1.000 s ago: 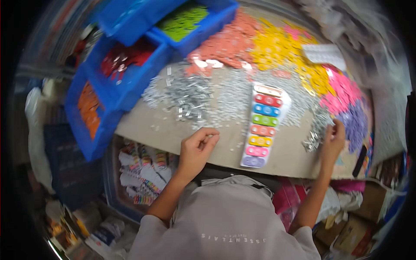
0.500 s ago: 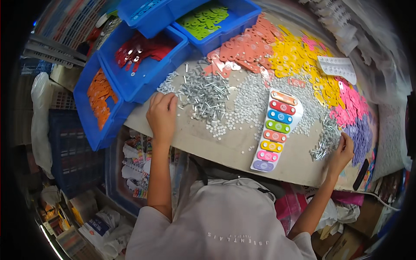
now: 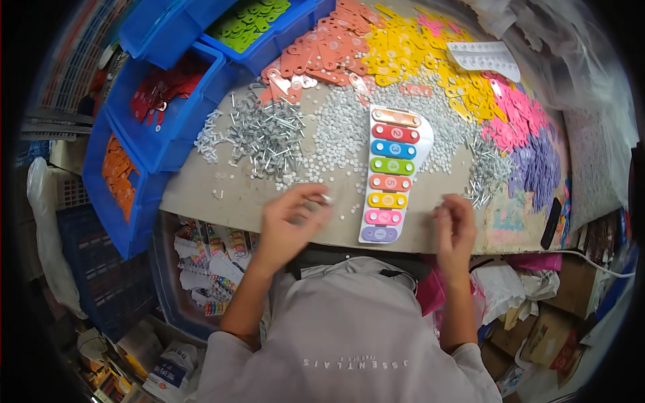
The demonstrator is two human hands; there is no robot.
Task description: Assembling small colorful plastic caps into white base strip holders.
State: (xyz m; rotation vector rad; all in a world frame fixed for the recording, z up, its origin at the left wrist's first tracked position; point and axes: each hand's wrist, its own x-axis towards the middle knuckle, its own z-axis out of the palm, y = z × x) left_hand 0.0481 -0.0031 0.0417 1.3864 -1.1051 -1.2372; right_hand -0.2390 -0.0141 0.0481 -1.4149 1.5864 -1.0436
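A white toy xylophone (image 3: 418,149) lies on the worktable, its several coloured bars running from orange at the far end to purple at the near end. To its left, slightly blurred, my left hand (image 3: 289,225) is closed in a pinch with a small pale, shiny piece (image 3: 327,199) at the fingertips. On the other side my right hand (image 3: 458,232) hovers near the table edge, thumb and fingers pinched together; what they hold, if anything, is too small to make out. Neither hand touches the xylophone.
Heaps of metal pins (image 3: 269,134), small white washers (image 3: 339,124) and screws (image 3: 489,168) cover the worktable (image 3: 228,191). Behind are loose salmon bars (image 3: 322,47), yellow bars (image 3: 410,50), pink bars (image 3: 514,114) and purple bars (image 3: 537,168). Blue bins (image 3: 178,138) stand left.
My left hand has come from the pin heap by the bins toward the xylophone. My right hand has moved inward from the screw heap. The whole view has shifted.
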